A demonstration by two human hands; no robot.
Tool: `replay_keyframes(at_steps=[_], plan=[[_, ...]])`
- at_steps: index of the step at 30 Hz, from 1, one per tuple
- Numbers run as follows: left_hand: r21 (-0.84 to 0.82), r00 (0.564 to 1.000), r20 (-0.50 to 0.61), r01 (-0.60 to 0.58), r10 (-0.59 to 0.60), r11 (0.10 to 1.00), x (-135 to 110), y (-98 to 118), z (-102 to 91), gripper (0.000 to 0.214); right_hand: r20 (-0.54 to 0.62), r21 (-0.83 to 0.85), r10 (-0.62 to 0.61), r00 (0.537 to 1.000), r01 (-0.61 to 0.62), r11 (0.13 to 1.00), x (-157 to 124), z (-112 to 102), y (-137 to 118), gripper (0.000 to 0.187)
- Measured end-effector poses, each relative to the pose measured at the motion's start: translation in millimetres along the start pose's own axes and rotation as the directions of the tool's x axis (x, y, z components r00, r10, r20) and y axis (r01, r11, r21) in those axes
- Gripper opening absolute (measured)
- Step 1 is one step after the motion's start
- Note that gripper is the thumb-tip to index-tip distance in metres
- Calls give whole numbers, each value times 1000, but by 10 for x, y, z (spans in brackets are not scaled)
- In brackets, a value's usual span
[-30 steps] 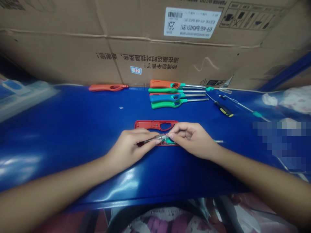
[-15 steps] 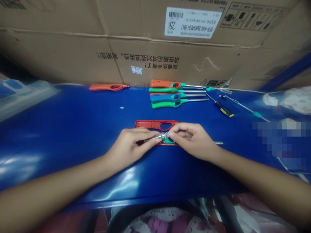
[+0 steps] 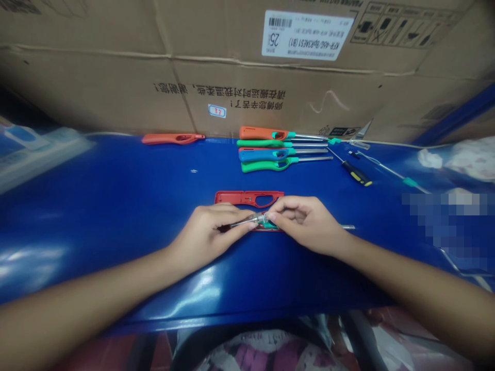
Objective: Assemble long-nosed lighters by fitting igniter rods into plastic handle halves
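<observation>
My left hand is closed around a clear plastic lighter fuel tank, which lies almost level and points right. At its right end, the thumb and forefinger of my right hand are pinched together; what they grip is too small to make out. Below my fingers lies a red lighter half-shell with a teal trigger piece in it, partly hidden by both hands. A metal lighter tube sticks out past my right hand. Just behind, the other red half-shell rests with its inside facing up.
Several assembled lighters lie in a stack farther back, right of an orange shell. A dark screwdriver and a loose metal rod with a teal end lie to the right. Behind the blue table stands a large cardboard box.
The clear fuel tank has turned slightly in my left fingers, and its right end shows a little more. My right hand has barely moved; everything else is still.
</observation>
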State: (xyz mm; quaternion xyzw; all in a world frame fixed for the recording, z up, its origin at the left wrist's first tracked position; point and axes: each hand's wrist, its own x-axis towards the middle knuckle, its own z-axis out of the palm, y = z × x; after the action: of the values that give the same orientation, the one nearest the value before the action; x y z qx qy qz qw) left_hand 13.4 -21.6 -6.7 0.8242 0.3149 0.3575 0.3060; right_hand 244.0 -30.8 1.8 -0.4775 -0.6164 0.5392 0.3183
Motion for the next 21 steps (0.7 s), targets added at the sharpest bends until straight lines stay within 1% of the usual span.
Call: replay_keyframes(at_steps=[5, 8, 11, 21], plan=[[0, 999, -6, 50, -50, 999, -11, 11, -9, 19, -2, -1, -8, 1000, 8, 1000, -3, 6, 6, 24], [26, 997, -26, 68, -67, 997, -10, 19, -7, 19, -38, 4, -14, 999, 14, 1000, 1, 17, 13, 25], [32, 997, -37, 69, -68, 997, -9, 20, 0, 19, -68, 15, -15, 998, 16, 1000, 5, 24, 12, 26], [-5, 997, -28, 67, -67, 998, -10, 19, 8, 20, -73, 12, 1, 997, 0, 1000, -2, 47, -10, 26]])
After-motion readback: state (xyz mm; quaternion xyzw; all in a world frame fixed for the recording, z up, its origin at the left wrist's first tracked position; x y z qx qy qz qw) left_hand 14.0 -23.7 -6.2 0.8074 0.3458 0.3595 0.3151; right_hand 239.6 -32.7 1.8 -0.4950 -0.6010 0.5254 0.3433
